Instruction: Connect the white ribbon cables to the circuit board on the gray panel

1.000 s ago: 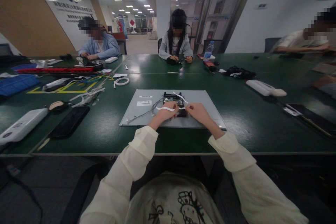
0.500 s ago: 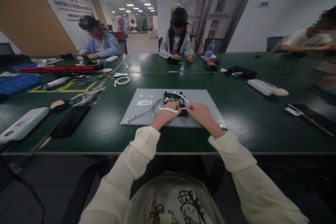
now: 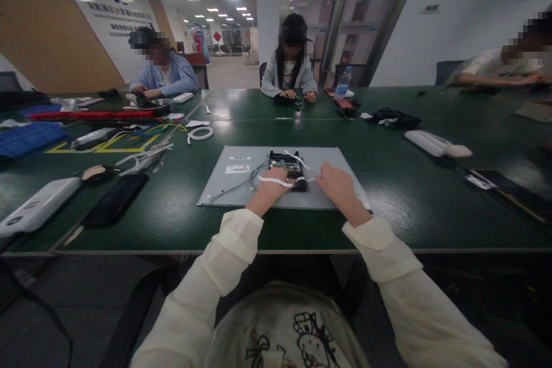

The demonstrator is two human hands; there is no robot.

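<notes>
A grey flat panel lies before me, bearing a black device with an exposed green circuit board. My left hand is at the device's near left part, fingers closed around a thin white strip that curves across the back of that hand. Farther right, my right hand is closed in a pinch on the strip's stretched right end. A second white strip lies across the device's far right corner. Grey cables run left from the device. My fingertips are partly hidden.
A phone and white power bank lie left; another white power bank and dark phone lie right. A coiled white cable is beyond the panel. Several people sit around the green table.
My right hand has moved to the right, away from my left hand, drawing out the white strip's end. My left hand has shifted slightly left.
</notes>
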